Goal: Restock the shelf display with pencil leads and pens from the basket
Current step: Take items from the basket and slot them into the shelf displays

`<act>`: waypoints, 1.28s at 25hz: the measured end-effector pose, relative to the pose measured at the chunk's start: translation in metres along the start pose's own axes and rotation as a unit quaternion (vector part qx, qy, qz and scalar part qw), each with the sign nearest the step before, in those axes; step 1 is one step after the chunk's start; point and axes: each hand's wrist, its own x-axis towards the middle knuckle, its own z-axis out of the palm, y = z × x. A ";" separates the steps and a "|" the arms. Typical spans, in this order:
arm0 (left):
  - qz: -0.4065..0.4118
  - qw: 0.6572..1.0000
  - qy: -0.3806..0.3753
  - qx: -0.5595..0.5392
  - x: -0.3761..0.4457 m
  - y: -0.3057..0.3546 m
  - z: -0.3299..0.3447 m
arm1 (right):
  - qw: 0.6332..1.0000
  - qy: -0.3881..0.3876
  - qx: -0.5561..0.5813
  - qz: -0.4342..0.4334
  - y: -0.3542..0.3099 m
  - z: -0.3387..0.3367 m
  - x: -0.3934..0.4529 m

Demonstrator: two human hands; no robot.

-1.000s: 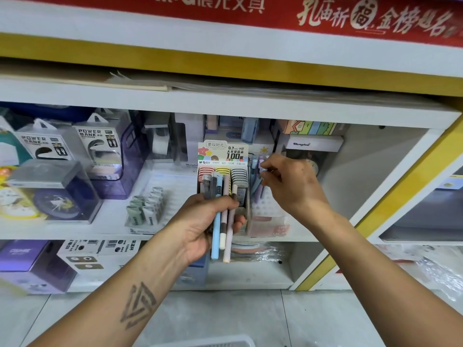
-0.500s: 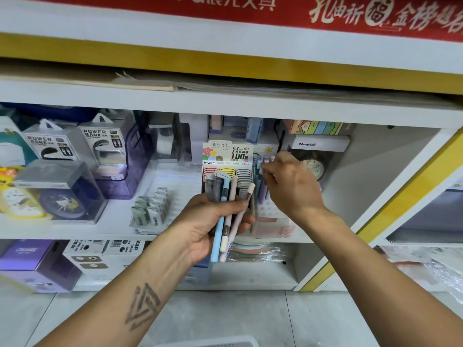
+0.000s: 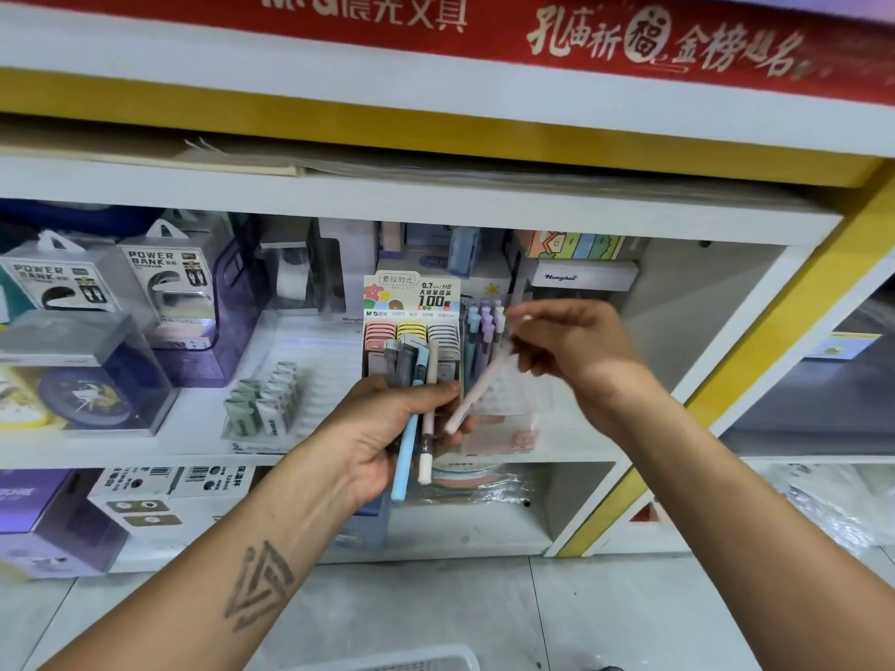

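Between my two hands, right in front of the shelf (image 3: pixel 436 452), a pale pink pen (image 3: pixel 477 394) hangs at a slant. My right hand (image 3: pixel 576 351) pinches its top end with curled fingers, and its bottom end is close to my left hand (image 3: pixel 382 428); it looks blurry, so I cannot tell if it touches. My left hand is wrapped around a small bunch of pens (image 3: pixel 416 409). I can count a blue one, a cream one and one or two grey ones, so about three or four there, plus the pink one. Behind my hands stands the clear pen holder (image 3: pixel 503 409), with about eight purple and blue pens (image 3: pixel 484 331) standing in it; I cannot count them surely. Next to it is one pencil lead box (image 3: pixel 411 322) with three rows inside: pink, yellow and grey. What could go wrong? My pinch on the pink pen is small and only at the end, so I think it could swing and slip to the floor. The bunch could also slide out of my left grip if I loosen it while looking away. If I poke the pink pen in crooked, it might knock the standing pens or push the light holder back. One white basket (image 3: pixel 411 663) peeks in at the bottom edge.
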 end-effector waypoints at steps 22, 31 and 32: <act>0.003 1.000 0.026 -0.003 0.008 -0.007 -0.001 | 0.863 0.075 -0.434 -0.248 0.028 -0.007 0.021; 0.003 1.000 0.024 0.001 0.009 -0.006 -0.005 | 0.856 0.063 -0.437 -0.269 0.033 -0.003 0.026; 0.003 1.000 0.022 0.003 0.010 -0.007 -0.006 | 0.858 0.059 -0.436 -0.264 0.034 -0.003 0.027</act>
